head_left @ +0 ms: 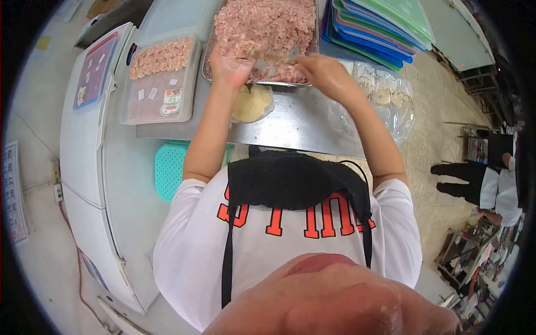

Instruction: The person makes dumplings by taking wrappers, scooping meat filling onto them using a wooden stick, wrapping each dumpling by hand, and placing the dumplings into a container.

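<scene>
1. The metal table [301,125] runs in front of the person, with a white cabinet [84,148] to the left. A bare strip of steel shows along the table's near edge, giving the forearms some open room. Another person [491,187] stands well apart, on the right.
2. The metal tray [277,84] sits on the table directly ahead, piled with raw minced meat [268,22]. Full like this, it looks heavy; both side rims would be the place to hold it. The meat itself looks soft, sticky and slippery, best taken in small lumps. The tray's low near rim lies close below the hands.
3. A stack of coloured plastic lids [379,30] stands just right of the tray, and a clear plastic box [162,119] just left of it. Together they leave little sideways room. The small pieces [162,58] inside the box look soft and easy to dent.
4. Clear bags [402,114] lie to the right on the table, under the right forearm; their loose plastic could snag or slide.
5. The left hand [230,70] is over the near-left part of the tray, palm turned up, at the meat. The right hand [328,75] reaches in from the right, fingertips at the meat. Whether either one is closed on something, I can't tell.
6. The pale yellow rounds [252,104] lie wrapped in clear plastic just below the tray's near rim. They look thin, light and floppy, so a gentle hold by the edge should suit them.
</scene>
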